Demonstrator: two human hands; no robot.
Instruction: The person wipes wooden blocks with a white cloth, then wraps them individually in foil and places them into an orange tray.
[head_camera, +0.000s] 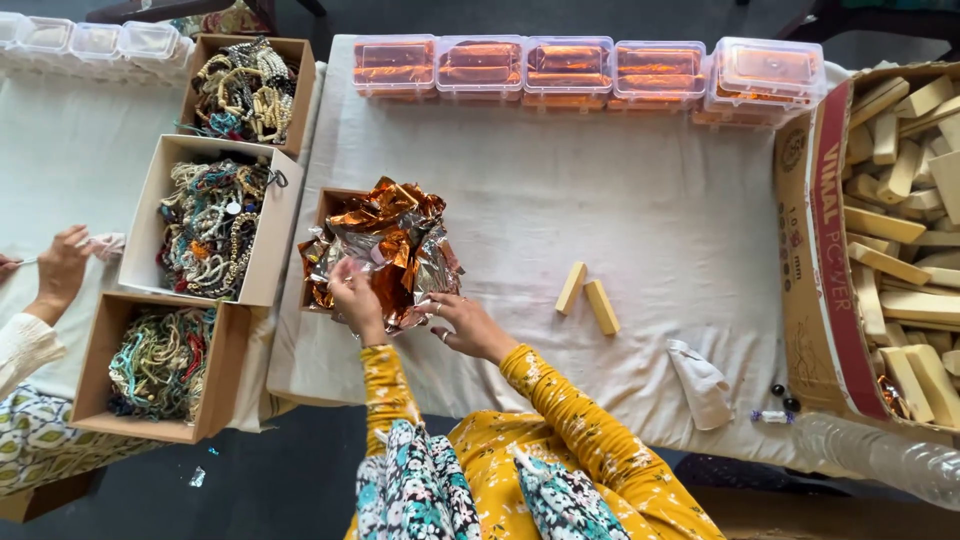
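Observation:
A heap of crinkled orange and silver foil sheets (385, 245) fills a small cardboard box (326, 203) on the white cloth. My left hand (356, 298) rests on the heap's near left side, fingers pinching a sheet. My right hand (466, 322) touches the heap's near right edge, fingers on the foil. Two pale wooden blocks (587, 295) lie side by side on the cloth to the right of my hands.
A row of clear plastic boxes with orange contents (565, 70) lines the far edge. A large carton of wooden blocks (900, 230) stands right. Three cardboard boxes of beaded strings (210, 230) sit left, beside another person's hand (62, 268). A folded white cloth (700, 382) lies near.

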